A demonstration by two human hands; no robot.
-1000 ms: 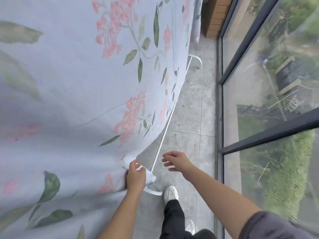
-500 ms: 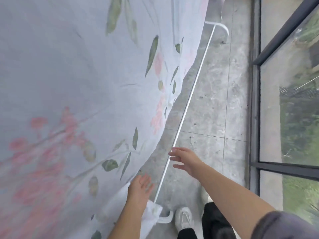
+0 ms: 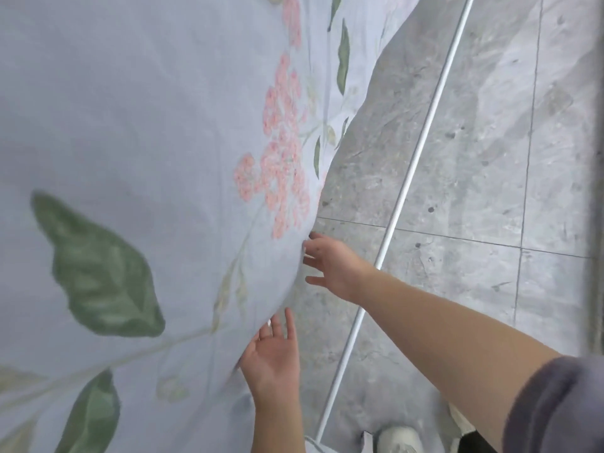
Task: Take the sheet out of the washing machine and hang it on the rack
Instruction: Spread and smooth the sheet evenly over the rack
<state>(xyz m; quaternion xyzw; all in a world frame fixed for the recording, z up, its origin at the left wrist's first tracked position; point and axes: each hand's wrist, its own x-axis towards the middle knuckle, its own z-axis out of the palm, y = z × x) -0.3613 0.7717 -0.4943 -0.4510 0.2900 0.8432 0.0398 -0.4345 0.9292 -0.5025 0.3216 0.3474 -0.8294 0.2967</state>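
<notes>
The sheet (image 3: 137, 132) hangs across the left, its edge near the rack (image 3: 407, 181) rod, with the left hand (image 3: 273, 358), fingers straight and close together, and the right hand (image 3: 330, 266), fingers spread, both touching that edge above the floor (image 3: 474, 289).

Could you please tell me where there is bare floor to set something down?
Bare tile between the white rail and the dark strip at right; a narrower wedge between sheet and rail. Crowded around the left hand, right hand and shoe.

A white shoe (image 3: 397, 439) stands on grey (mottled) tiles (image 3: 483, 165).
</notes>
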